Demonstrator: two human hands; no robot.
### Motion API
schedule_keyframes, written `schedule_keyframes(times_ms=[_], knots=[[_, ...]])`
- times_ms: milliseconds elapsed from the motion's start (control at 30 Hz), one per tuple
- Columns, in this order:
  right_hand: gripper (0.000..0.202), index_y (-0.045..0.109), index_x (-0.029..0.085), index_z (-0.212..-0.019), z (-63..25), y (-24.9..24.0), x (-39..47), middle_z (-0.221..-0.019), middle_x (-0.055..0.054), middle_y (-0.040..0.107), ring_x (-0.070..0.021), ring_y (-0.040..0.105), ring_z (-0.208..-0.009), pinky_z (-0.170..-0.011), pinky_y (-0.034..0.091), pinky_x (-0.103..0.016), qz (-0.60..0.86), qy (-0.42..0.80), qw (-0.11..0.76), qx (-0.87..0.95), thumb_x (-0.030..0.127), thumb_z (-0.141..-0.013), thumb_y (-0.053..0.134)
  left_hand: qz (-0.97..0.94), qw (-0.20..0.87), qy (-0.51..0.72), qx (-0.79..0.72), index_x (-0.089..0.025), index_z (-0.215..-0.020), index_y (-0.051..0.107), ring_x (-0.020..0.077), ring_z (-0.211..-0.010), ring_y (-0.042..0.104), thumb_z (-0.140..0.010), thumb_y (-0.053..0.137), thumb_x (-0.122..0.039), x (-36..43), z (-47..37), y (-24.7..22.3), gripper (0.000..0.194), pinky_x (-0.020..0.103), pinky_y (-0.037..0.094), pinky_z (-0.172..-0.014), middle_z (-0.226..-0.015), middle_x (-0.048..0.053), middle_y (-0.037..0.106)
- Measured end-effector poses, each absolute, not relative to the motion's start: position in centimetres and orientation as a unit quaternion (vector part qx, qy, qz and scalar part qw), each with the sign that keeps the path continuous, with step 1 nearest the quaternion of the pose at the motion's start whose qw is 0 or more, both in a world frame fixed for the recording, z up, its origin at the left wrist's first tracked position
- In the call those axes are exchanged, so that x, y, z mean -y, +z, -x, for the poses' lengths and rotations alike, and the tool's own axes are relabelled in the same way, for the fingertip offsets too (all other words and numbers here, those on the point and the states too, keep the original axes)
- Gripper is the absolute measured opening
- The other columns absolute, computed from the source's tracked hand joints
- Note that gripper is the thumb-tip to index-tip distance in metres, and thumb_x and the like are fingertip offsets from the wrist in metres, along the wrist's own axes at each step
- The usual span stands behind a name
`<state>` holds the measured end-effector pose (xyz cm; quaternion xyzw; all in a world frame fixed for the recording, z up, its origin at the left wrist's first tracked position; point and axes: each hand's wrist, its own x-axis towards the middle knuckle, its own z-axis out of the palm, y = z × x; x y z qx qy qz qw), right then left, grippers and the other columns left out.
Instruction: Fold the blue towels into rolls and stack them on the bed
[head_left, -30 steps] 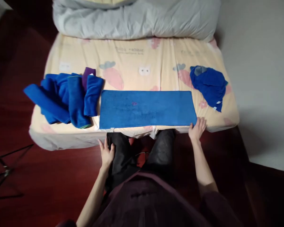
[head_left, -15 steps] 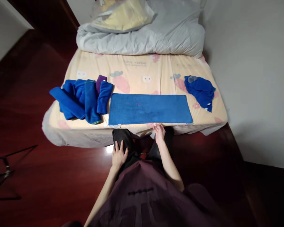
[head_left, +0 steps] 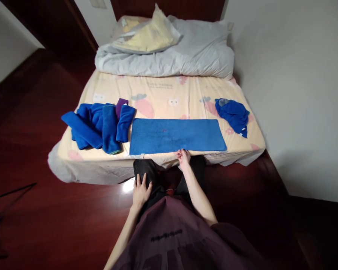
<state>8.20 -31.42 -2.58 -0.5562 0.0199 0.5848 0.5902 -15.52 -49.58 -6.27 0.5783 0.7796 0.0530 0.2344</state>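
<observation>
A blue towel (head_left: 176,135) lies flat as a long rectangle along the bed's front edge. At its front border is my right hand (head_left: 183,159), palm turned partly up, fingers loosely curled and a little apart. The fingertips meet or nearly meet the towel's edge; no grip on it shows. My left hand (head_left: 141,191) rests with spread fingers on my left knee, holding nothing. Left of the flat towel is a pile of blue towels (head_left: 91,125), with a purple cloth (head_left: 121,106) showing behind. A crumpled blue cloth (head_left: 233,115) with small white tags sits to the right.
The bed (head_left: 154,98) has a yellow sheet with a strawberry print. A grey-white quilt (head_left: 202,52) is rolled at its far end, with a pale yellow pillow (head_left: 149,37) on top. A white wall (head_left: 293,93) runs along the right. Dark thin legs (head_left: 14,190) stand on the floor at left.
My view has tilted up, showing more of the bed's far end. My right hand has shifted slightly left along the towel's front edge. My left hand stays on the knee.
</observation>
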Motion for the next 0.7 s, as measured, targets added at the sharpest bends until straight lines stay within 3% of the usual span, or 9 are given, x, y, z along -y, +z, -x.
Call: schedule_keyframes(times_ms=[167,300,500,700], knots=[[0.025,0.059,0.019,-0.082,-7.5,-3.0,30.7,-0.06,0.006,0.068,-0.0066,0.06,-0.045,-0.049,0.048,-0.014,0.564,0.568,0.598,-0.044,0.023,-0.087,0.082,-0.581,0.222,0.073,-0.78,-0.016,-0.169,0.045,0.0435,-0.163,0.035,-0.107,0.053,-0.044,49.7,15.5,-6.7,0.069,0.057,0.041,-0.127,-0.179,0.023,0.028],[0.017,0.063,0.018,-0.086,-7.2,-3.6,31.0,-0.067,0.001,0.073,-0.0096,0.069,-0.053,-0.055,0.058,-0.016,0.559,0.562,0.605,-0.067,0.022,-0.093,0.078,-0.584,0.216,0.073,-0.779,-0.015,-0.169,0.045,0.0448,-0.162,0.035,-0.107,0.052,-0.043,49.8,15.5,-6.9,0.068,0.06,0.041,-0.127,-0.178,0.025,0.028],[0.01,0.069,0.019,-0.097,-6.2,-3.4,31.3,-0.104,-0.009,0.084,-0.0129,0.082,-0.094,-0.085,0.069,-0.024,0.505,0.592,0.624,-0.074,0.021,-0.104,0.063,-0.585,0.216,0.077,-0.778,-0.018,-0.17,0.044,0.0437,-0.162,0.035,-0.107,0.051,-0.046,49.8,15.8,-7.5,0.069,0.059,0.04,-0.128,-0.179,0.022,0.027],[0.019,0.071,0.021,-0.098,-5.1,-3.3,31.0,-0.129,-0.009,0.08,-0.0109,0.071,-0.133,-0.11,0.061,-0.029,0.465,0.601,0.642,-0.103,0.021,-0.105,0.053,-0.592,0.218,0.06,-0.774,-0.012,-0.168,0.045,0.0451,-0.162,0.036,-0.106,0.054,-0.042,49.9,15.9,-7.7,0.07,0.058,0.039,-0.128,-0.177,0.028,0.029]])
